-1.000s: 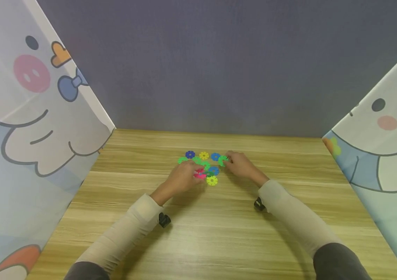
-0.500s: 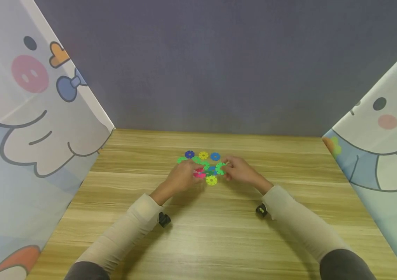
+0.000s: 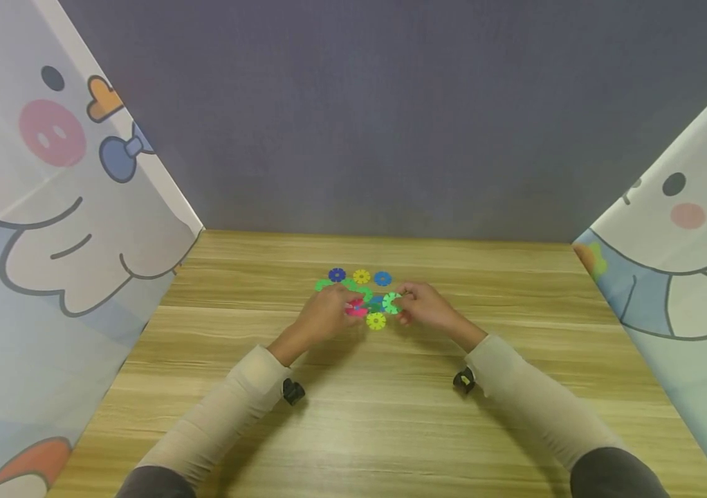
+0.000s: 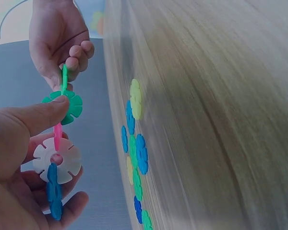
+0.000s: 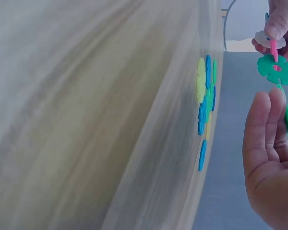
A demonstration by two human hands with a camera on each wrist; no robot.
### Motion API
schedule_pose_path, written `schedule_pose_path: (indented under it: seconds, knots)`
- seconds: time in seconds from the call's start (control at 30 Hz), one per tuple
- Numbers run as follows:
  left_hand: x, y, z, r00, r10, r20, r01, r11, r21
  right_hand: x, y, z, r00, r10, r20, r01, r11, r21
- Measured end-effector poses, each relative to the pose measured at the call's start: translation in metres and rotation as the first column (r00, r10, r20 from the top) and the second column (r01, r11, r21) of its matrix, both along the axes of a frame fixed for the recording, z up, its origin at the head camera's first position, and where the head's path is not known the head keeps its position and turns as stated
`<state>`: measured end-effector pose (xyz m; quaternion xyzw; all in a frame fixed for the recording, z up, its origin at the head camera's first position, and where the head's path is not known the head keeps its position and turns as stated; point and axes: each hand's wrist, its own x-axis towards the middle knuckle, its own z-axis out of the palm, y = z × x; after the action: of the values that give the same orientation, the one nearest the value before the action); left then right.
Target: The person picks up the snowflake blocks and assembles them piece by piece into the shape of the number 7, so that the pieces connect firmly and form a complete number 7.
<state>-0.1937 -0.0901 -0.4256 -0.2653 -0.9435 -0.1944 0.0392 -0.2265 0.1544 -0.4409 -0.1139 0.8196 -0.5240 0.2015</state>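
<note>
My left hand point(image 3: 322, 312) grips a chain of joined plastic snowflake discs above the table. The left wrist view shows a blue disc point(image 4: 54, 191), a white disc point(image 4: 69, 165), a pink disc point(image 4: 57, 136) seen edge-on and a dark green disc point(image 4: 75, 106) under the thumb. Facing it, my right hand point(image 3: 427, 304) pinches a light green disc point(image 3: 389, 302) between thumb and fingers. That disc stands edge-on at the dark green disc's rim, at right angles to it. Part of the chain is hidden behind the left fingers in the head view.
Several loose discs lie flat on the wooden table point(image 3: 391, 415), among them a yellow-green disc point(image 3: 375, 321) nearest me and a dark blue disc point(image 3: 337, 275) at the back. A grey panel point(image 3: 353, 124) rises behind the table; printed cartoon panels flank both sides.
My right hand has lifted the light green disc from the right end of the loose discs and brought it nearer, to the chain. The left hand has stayed nearly still.
</note>
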Motion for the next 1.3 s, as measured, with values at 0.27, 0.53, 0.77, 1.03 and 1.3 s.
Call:
schedule_pose_path:
  seconds: [0.27,0.53,0.77,1.03,1.3]
  knots:
    - [0.001,0.001,-0.001,1.000,0.004,-0.011,-0.004,1.000,0.013,0.004,-0.002,-0.002,0.999,-0.009,0.054,0.013,0.998,-0.067]
    - [0.001,0.001,-0.001,0.999,-0.015,-0.041,0.015,1.000,0.014,0.008,-0.005,-0.004,0.998,-0.003,0.065,0.012,0.991,-0.133]
    - [0.002,0.003,-0.002,0.998,-0.028,-0.057,0.031,0.998,0.057,0.009,-0.007,-0.008,0.997,-0.017,0.080,0.034,0.977,-0.212]
    - [0.000,0.003,-0.004,0.994,-0.074,-0.077,0.079,0.994,0.071,0.011,-0.007,-0.012,0.995,-0.028,0.097,0.052,0.965,-0.257]
    - [0.002,0.001,-0.003,0.986,-0.119,-0.114,0.127,0.990,0.068,0.014,-0.011,-0.012,0.991,-0.027,0.133,0.064,0.955,-0.290]
